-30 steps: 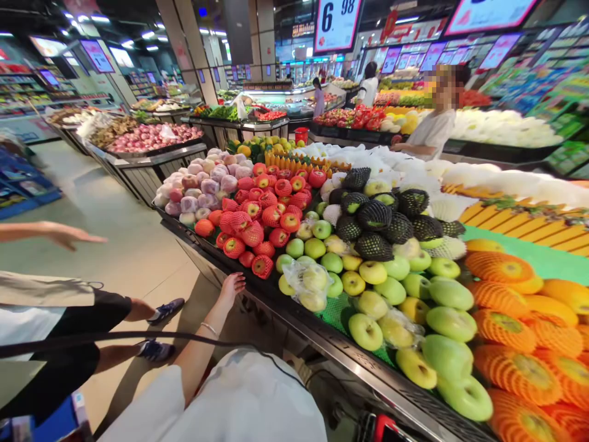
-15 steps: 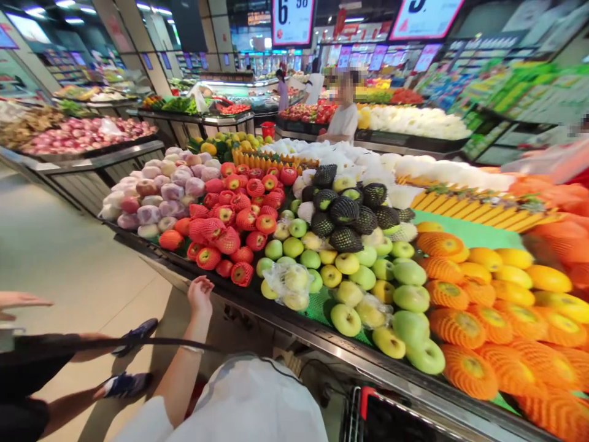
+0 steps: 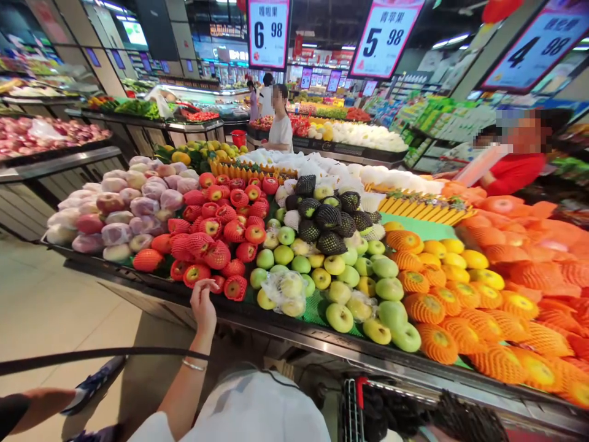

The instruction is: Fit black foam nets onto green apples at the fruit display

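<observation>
My left hand is raised at the front edge of a fruit stand, with a thin bracelet on the wrist. Its fingers are loosely apart and hold nothing. The fingertips are just short of the red apples in foam nets. A clear bag of green apples lies to the right of the hand, in front of loose green apples. My right hand is not in sight.
Pale wrapped fruit fills the stand's left end, dark-netted fruit the middle, netted oranges the right. A shopping cart stands below. A person in white and one in red stand behind. Someone's shoe is at the lower left.
My view has swung to the right and upward. My left hand has moved closer to the red netted apples. Another person's outstretched hand at the left has gone out of view.
</observation>
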`<state>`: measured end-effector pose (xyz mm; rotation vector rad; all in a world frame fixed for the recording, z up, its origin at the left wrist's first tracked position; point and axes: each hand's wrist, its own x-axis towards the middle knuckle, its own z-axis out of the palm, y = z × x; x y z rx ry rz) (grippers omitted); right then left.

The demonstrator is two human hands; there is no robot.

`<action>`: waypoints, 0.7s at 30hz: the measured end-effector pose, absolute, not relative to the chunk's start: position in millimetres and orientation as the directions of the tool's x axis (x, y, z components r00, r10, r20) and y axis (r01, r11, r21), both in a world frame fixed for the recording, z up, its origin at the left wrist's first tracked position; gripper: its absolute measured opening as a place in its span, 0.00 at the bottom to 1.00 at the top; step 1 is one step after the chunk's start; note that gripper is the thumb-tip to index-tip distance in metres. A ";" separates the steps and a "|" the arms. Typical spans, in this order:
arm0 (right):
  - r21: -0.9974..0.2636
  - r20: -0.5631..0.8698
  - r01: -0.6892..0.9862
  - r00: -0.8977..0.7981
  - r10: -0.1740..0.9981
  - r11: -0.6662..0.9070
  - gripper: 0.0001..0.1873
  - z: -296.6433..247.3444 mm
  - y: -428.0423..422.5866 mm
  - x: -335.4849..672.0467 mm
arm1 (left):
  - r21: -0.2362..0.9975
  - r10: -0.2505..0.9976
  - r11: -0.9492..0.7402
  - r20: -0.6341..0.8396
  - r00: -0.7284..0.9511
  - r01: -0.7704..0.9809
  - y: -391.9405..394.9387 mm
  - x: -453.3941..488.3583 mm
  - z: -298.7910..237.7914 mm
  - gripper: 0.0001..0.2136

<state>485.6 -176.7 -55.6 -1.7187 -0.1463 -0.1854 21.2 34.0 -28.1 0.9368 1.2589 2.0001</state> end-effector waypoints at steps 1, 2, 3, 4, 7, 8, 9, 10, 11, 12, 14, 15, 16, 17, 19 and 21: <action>-0.949 0.313 0.301 0.938 -0.151 -0.096 0.38 -56.5 -168.7 482.7 | 0.929 0.811 -0.355 0.248 -0.531 -0.108 33.5 23.4 -24.9 0.06; -0.912 0.407 0.407 0.875 -0.261 -0.058 0.38 -54.4 -161.0 476.0 | 0.939 0.845 -0.327 0.239 -0.478 -0.110 32.7 25.4 -21.0 0.06; -0.872 0.485 0.486 0.837 -0.254 -0.061 0.38 -49.4 -152.7 465.2 | 0.947 0.877 -0.301 0.229 -0.422 -0.112 31.7 27.2 -16.5 0.06; -0.849 0.528 0.520 0.837 -0.145 -0.091 0.40 -41.9 -143.0 450.2 | 0.954 0.905 -0.279 0.221 -0.364 -0.113 30.4 28.9 -11.4 0.05; -0.879 0.433 0.469 0.861 0.266 -0.088 0.37 -12.0 -103.3 385.8 | 0.962 0.958 -0.248 0.225 -0.178 -0.117 23.3 34.6 5.1 0.05; -0.908 0.374 0.417 0.853 0.363 -0.045 0.34 -2.1 -87.8 361.0 | 0.961 0.968 -0.244 0.232 -0.100 -0.129 20.0 36.6 10.5 0.06; -0.940 0.314 0.340 0.844 0.435 0.021 0.31 6.9 -72.6 336.1 | 0.961 0.972 -0.236 0.236 -0.013 -0.147 16.3 38.6 15.5 0.09; -0.964 0.263 0.253 0.831 0.490 0.088 0.28 14.5 -58.6 312.1 | 0.960 0.968 -0.224 0.240 0.079 -0.169 12.5 40.4 20.1 0.11; -0.976 0.216 0.164 0.793 0.570 0.141 0.24 20.6 -46.5 289.6 | 0.958 0.955 -0.213 0.246 0.167 -0.194 8.7 41.8 24.0 0.13; -0.979 0.188 0.090 0.740 0.646 0.182 0.21 25.3 -36.6 269.2 | 0.955 0.936 -0.203 0.255 0.242 -0.218 5.2 42.6 27.1 0.16; -0.971 0.177 -0.011 0.633 0.753 0.238 0.17 31.2 -24.0 235.6 | 0.948 0.905 -0.186 0.268 0.331 -0.258 -0.8 42.5 30.5 0.21; -0.965 0.186 -0.039 0.589 0.786 0.258 0.16 32.7 -20.9 222.4 | 0.948 0.898 -0.171 0.262 0.353 -0.268 -3.4 41.6 30.8 0.23; -0.960 0.197 -0.060 0.554 0.809 0.274 0.15 33.7 -19.4 211.5 | 0.952 0.902 -0.149 0.241 0.359 -0.266 -5.7 40.3 30.3 0.25; -0.956 0.204 -0.076 0.526 0.826 0.285 0.14 34.1 -19.3 202.4 | 0.962 0.914 -0.122 0.205 0.350 -0.246 -8.0 38.8 29.2 0.26; -0.953 0.199 -0.110 0.482 0.853 0.284 0.14 33.5 -21.6 189.2 | 0.984 0.954 -0.072 0.115 0.278 -0.161 -12.0 36.0 26.1 0.24; -0.955 0.173 -0.141 0.444 0.879 0.260 0.14 31.3 -25.4 180.8 | 0.995 0.984 -0.039 0.053 0.171 -0.087 -14.9 33.7 23.8 0.19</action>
